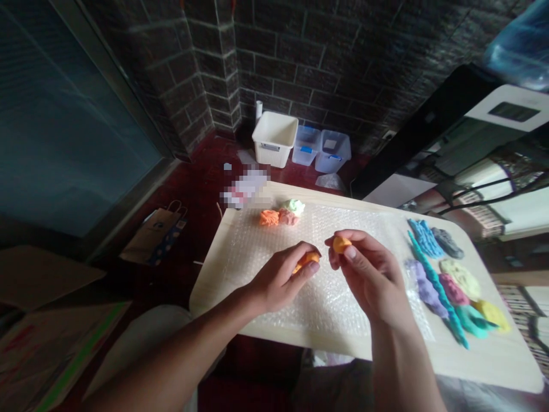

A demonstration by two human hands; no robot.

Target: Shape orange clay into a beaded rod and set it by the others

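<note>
Between the thumb and fingers of my left hand (283, 274) is a lump of orange modelling clay (309, 258), partly covered by the fingers. My right hand (373, 269) pinches a smaller orange clay piece (342, 245), held up a short way to the right of the other. Both hands are over a sheet of bubble wrap (261, 252) on the pale wooden table (214, 272). Beyond them on the wrap sit a ridged orange clay lump (269, 217), a salmon-coloured lump (289, 216) and a pale green one (295, 206), close together.
At the table's right lie a long teal clay roll (437, 289), blue clay strands (425, 238), and purple (426, 289), pink (453, 289), green (474, 320) and yellow (493, 316) lumps. Plastic bins (274, 151) stand by the brick wall. A paper bag (152, 234) is on the floor, left.
</note>
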